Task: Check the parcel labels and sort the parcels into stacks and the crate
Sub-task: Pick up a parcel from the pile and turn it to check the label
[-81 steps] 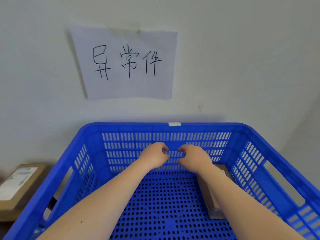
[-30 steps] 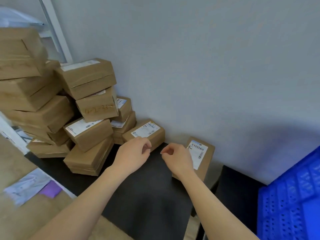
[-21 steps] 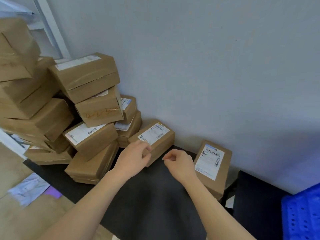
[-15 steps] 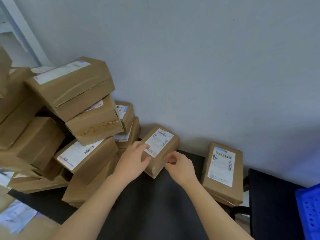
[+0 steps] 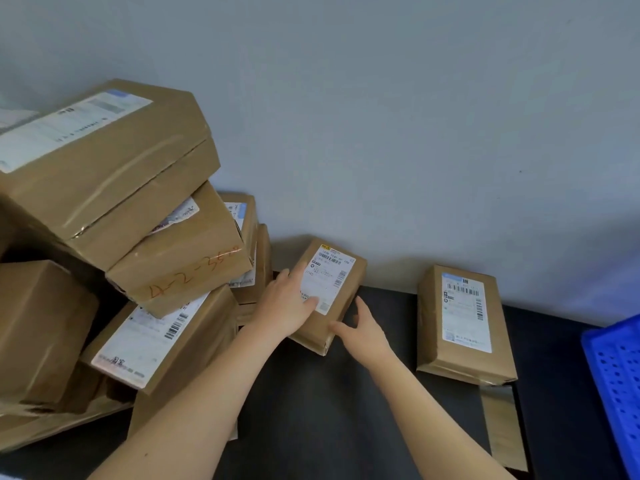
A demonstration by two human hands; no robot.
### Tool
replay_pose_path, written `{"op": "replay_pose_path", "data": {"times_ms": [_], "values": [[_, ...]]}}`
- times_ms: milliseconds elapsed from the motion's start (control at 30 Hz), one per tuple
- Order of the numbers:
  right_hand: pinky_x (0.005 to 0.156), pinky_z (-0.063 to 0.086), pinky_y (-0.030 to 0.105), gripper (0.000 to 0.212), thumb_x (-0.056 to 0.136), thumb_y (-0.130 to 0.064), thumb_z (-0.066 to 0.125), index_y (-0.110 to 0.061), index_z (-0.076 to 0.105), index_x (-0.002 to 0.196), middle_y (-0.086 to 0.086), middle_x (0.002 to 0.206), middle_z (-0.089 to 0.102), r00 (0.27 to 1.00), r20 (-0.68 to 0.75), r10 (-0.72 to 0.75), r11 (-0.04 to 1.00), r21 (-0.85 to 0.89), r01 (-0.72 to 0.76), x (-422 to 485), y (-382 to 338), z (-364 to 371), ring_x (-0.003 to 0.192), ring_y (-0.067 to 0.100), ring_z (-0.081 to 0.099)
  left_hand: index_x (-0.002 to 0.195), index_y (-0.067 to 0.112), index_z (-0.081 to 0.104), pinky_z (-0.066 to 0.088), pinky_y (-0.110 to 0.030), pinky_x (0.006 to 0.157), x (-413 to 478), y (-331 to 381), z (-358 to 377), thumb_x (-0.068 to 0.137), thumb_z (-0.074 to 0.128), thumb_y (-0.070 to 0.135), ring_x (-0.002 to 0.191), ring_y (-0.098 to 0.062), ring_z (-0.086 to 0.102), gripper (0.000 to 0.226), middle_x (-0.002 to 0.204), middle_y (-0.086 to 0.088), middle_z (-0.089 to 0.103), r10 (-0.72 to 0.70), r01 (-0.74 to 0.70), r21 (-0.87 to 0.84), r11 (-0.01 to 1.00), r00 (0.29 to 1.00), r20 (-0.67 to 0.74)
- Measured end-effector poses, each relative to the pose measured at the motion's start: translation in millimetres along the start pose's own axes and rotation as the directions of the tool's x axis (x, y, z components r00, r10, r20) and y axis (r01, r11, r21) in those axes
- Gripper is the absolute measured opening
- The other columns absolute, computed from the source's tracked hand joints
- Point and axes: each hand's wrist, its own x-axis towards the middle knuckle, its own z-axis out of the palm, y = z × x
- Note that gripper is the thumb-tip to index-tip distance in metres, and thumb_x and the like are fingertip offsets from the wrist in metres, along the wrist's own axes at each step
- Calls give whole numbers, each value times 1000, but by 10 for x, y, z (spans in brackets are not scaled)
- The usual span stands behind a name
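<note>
**Parcel** (image 5: 329, 292): small brown box, centre of frame, on the dark surface (image 5: 329, 427), far end close to the wall (image 5: 381, 116). White label (image 5: 327, 277) faced up. Long axis ran up the frame, leaning slightly right, with the near end toward the person. That end looked a little raised, though I could not be sure.

**Left hand** (image 5: 285, 306): on the parcel's left long side, thumb laid across the lower label, fingers along the left edge. It held the parcel lightly.

**Right hand** (image 5: 365, 332): at the near right corner, thumb against the near end, fingers up the right side. It cupped that corner. How firmly, I could not tell.

**Relation that mattered:** the parcel lay between the two hands and just beyond them, held across its short width. A lift toward the person would bring the label up for reading. Both hands were equally near. The left thumb covered part of the label and would likely need to shift.

**Also present:**
- Heap (image 5: 138, 237) of larger parcels, left of frame, leaning, just beside the left hand. I judged a careless pull could disturb it.
- Second parcel (image 5: 464, 323), label up, right of centre, apart from the hands.
- Crate (image 5: 616, 382), blue, lower right edge, well apart, with the right hand nearer to it
</note>
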Motion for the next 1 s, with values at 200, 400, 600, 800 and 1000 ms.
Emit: {"op": "replay_pose_path", "data": {"times_ms": [200, 400, 600, 800, 1000], "values": [[104, 43, 40, 75, 89, -35, 63, -28, 20, 150, -4, 146, 41, 999, 46, 24, 981, 194, -32, 14, 90, 54, 129, 19, 45, 147, 31, 20, 47, -35, 91, -118, 37, 83, 91, 57, 31, 119, -23, 49, 67, 136, -4, 48, 12, -13, -34, 999, 999, -38], [104, 44, 43, 73, 88, -29, 66, -26, 24, 148, -3, 144, 43, 999, -1, 32, 980, 195, -31, -148, 333, -33, 128, 20, 46, 148, 26, 23, 40, -31, 96, -410, 123, 221, 93, 56, 30, 129, -21, 39, 65, 143, -3, 40, -21, 9, -81, 997, 990, -138], [99, 48, 46, 79, 80, -13, 73, -25, 29, 145, 1, 135, 51, 999, -25, 34, 984, 173, -29, -314, 544, -218, 121, 21, 51, 146, 31, 26, 47, -30, 89, -656, 140, 360, 91, 58, 37, 120, -16, 48, 64, 136, 2, 44, -55, 23, -153, 988, 976, -213], [95, 50, 39, 87, 74, -4, 73, -26, 26, 145, 4, 129, 50, 997, 21, 68, 996, 49, -69, -540, 716, -280, 115, 22, 52, 148, 26, 27, 50, -23, 80, -973, 105, 497, 90, 57, 42, 103, -11, 55, 67, 123, 5, 47, -118, 79, -196, 977, 974, -194], [95, 50, 39, 72, 81, -32, 69, -23, 31, 141, 3, 136, 48, 991, -8, 131, 990, -44, -131, -582, 837, -280, 116, 22, 52, 147, 25, 29, 37, -11, 58, -1213, 54, 614, 91, 56, 43, 79, -7, 52, 65, 98, 10, 45, -157, 130, -209, 969, 980, -120]]}}
